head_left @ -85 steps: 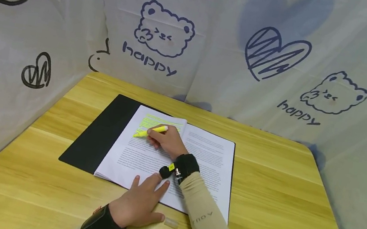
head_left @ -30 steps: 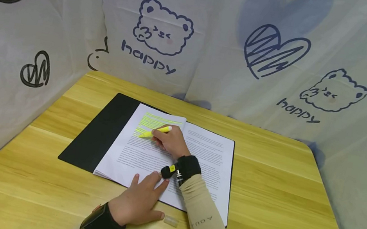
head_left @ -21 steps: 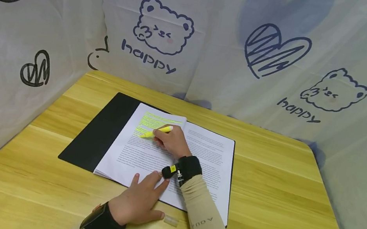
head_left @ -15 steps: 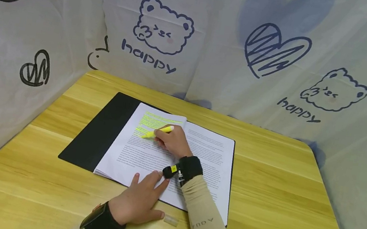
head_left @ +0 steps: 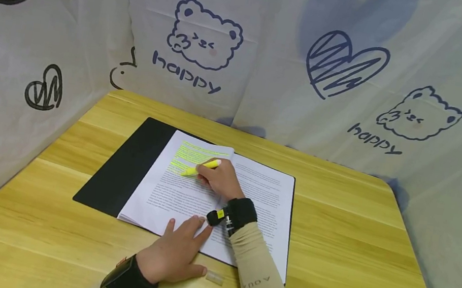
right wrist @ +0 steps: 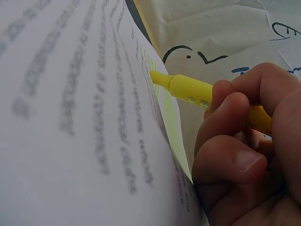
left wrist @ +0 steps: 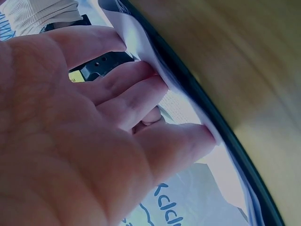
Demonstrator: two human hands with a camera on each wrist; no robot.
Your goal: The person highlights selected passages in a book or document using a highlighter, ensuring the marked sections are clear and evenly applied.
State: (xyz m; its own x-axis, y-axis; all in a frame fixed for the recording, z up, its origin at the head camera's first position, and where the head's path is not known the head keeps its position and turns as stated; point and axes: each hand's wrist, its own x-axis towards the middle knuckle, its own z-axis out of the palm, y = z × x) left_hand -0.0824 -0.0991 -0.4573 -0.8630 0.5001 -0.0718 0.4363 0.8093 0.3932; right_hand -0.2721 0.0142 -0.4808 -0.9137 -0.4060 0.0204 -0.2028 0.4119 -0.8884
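Note:
My right hand (head_left: 220, 179) pinches a yellow highlighter (head_left: 201, 168) between thumb and fingers. In the right wrist view the highlighter (right wrist: 190, 88) points its tip at the printed text of the left page. Bright yellow marks (head_left: 188, 151) cover the upper lines of that page (head_left: 186, 202). With fingers spread, my left hand (head_left: 174, 255) rests over the lower edge of the open document. The left wrist view has its fingertips on the paper near the black cover's edge. A small clear strip (head_left: 215, 278) lies on the table beside the left thumb.
The document lies in a black folder (head_left: 119, 172), with a printed right page (head_left: 261, 183) partly under my right forearm. Beneath is a yellow wooden table (head_left: 346, 241). A white cloth (head_left: 279, 61) with drawn bears and hearts hangs behind and at the sides.
My right hand has slid the highlighter tip rightward along a text line. Yellow marking has extended a little on the left page. The left hand has stayed in place on the document.

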